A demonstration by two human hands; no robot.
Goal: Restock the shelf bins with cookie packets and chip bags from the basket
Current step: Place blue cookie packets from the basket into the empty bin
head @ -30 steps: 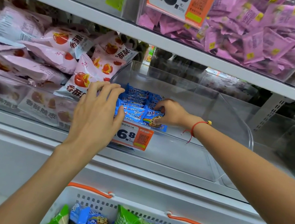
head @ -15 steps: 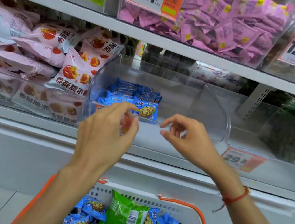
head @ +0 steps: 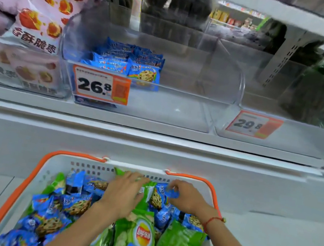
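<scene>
Shelf [head: 156,126] runs across the top half, with clear bins side by side on it. Your basket [head: 50,171], white with orange handles, sits below and in front of it, packed with blue cookie packets [head: 74,206] and green chip bags [head: 136,238] mixed together. Left bin [head: 17,81] is full of pink bags. Middle bin [head: 171,107], tagged 26.8, has a small stack of cookie packets at its front left corner and bare floor to the right. Right bin [head: 300,142] carries a 29.8 tag; contents too blurred to tell. Both your hands are down in the basket at its far end. Left hand [head: 124,192] lies flat, fingers straight, on a green chip bag. Right hand [head: 186,197] has fingers curled, pinching a blue cookie packet.
</scene>
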